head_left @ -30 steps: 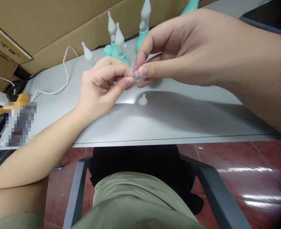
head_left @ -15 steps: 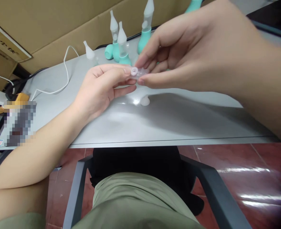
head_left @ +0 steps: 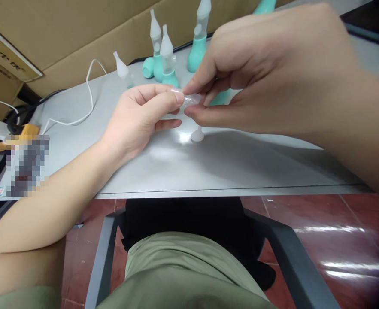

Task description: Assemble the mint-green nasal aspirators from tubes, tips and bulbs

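Note:
My left hand [head_left: 140, 111] pinches one end of a clear plastic tube [head_left: 192, 100] between thumb and forefinger, over the desk. At the other end of that tube, the fingertips and thumb of my right hand [head_left: 256, 81] close around it. Fingers cover much of its shape. Just below the hands, a white nozzle tip [head_left: 197, 135] stands on the desk. Partly hidden behind my right hand is a teal bulb [head_left: 220, 97]. Nasal aspirators with teal bulbs and white tips, such as one [head_left: 168, 56], stand upright beyond my hands.
The grey desk [head_left: 163, 176] ends in a straight front edge. Cardboard [head_left: 80, 34] lines the back. A white cable [head_left: 89, 94] curves across the left side, near an orange object [head_left: 30, 130]. Chair armrests [head_left: 101, 257] flank my lap.
The clear tube has turned in my fingers, so its small round port no longer shows. My right hand has rolled slightly, and the teal bulb behind it shows more.

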The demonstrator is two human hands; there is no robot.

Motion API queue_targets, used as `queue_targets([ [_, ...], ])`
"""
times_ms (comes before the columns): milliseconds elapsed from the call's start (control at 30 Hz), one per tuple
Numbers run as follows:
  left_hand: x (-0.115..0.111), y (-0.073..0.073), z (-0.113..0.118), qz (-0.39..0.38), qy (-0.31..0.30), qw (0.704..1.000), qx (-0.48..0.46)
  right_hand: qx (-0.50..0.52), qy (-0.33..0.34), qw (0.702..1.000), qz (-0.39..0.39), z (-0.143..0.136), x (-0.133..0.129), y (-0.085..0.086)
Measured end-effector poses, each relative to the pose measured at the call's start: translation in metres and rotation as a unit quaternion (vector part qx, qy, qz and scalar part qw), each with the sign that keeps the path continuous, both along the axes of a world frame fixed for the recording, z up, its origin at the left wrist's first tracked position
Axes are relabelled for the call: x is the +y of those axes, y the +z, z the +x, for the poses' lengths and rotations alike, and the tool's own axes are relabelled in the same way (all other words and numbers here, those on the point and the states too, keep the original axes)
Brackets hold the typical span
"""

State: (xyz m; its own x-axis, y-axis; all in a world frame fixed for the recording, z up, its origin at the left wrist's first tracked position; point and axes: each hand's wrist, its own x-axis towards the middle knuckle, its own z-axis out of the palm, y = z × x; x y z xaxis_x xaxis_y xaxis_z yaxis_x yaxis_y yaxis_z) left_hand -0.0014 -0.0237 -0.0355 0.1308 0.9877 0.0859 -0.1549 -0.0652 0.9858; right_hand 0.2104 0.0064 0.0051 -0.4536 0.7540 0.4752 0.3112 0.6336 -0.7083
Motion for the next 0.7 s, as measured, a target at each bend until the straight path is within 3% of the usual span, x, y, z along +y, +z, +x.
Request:
queue_targets([
  [100, 0.002, 0.001, 0.002, -0.003, 0.016, 1.000, 0.010, -0.025, -0.012, 0.999, 0.046, 0.002, 0.000, -0.003],
  [300, 0.003, 0.001, 0.004, -0.003, 0.023, 1.000, 0.007, 0.020, 0.041, 0.998, 0.045, 0.004, 0.004, -0.013],
  [433, 0.001, 0.004, 0.001, -0.006, 0.012, 1.000, 0.022, 0.024, 0.042, 0.997, 0.052, 0.003, 0.006, -0.010],
  [700, 0.002, 0.003, -0.007, 0.089, 0.018, 0.992, 0.090, 0.023, 0.066, 0.994, 0.083, 0.007, 0.012, -0.012],
])
